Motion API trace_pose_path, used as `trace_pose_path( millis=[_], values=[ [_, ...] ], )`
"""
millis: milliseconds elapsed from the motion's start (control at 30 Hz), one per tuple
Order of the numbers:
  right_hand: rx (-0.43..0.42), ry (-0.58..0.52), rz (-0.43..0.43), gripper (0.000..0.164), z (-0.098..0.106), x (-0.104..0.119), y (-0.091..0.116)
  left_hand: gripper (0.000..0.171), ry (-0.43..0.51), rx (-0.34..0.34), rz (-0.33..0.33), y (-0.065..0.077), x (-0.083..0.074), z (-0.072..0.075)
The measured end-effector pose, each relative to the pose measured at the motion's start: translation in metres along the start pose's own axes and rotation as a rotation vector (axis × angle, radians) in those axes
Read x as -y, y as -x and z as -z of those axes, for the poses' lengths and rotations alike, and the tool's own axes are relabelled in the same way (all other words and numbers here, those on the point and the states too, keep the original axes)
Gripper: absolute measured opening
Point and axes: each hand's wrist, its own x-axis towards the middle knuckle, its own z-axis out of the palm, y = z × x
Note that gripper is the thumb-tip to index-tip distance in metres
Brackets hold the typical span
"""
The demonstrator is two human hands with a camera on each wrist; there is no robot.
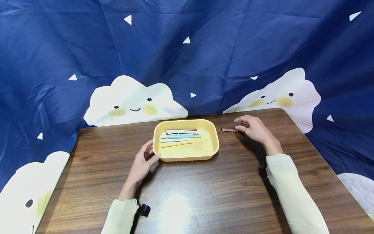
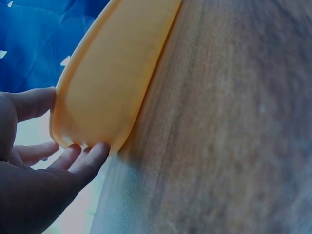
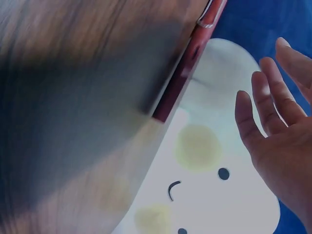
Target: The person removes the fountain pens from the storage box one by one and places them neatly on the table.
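– Status?
– Left hand curling round yellow tray, mid-frame; right hand hovering empty, loosely spread, by red pen, right of centre.
– Risk?
– Pen's lying near bench edge; fumbling could be knocking it off.

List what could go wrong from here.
The right hand is beside the dark red pen without gripping it, so a clumsy reach might nudge it across the tabletop.
The left hand holds the yellow tray only at its left end, so a knock on the far end could swivel it.
The pens inside lie loose and could slide if the tray tips.
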Motion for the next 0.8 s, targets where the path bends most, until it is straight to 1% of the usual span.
trace_pose_path(
  millis=[100, 300, 467, 633, 800],
  values=[
    [-0.01, -0.018, 0.013, 0.024, -0.003, 0.005, -0.002, 0.064, -0.003, 0.004, -0.004, 0.0, 0.0, -0.001],
    [-0.017, -0.11, -0.008, 0.027, -0.007, 0.016, -0.006, 0.064, 0.002, -0.001, -0.005, 0.0, 0.001, 0.0],
    [-0.017, -0.135, -0.007, 0.029, -0.01, 0.03, -0.009, 0.065, 0.0, 0.003, -0.007, 0.0, 0.001, 0.001],
    [-0.019, -0.164, 0.028, 0.03, -0.013, 0.043, -0.01, 0.066, -0.001, 0.004, -0.005, 0.0, 0.0, 0.0],
    [-0.021, -0.187, 0.072, 0.03, -0.018, 0.054, -0.013, 0.065, -0.013, -0.01, -0.006, 0.0, 0.001, 0.0]
  ],
)
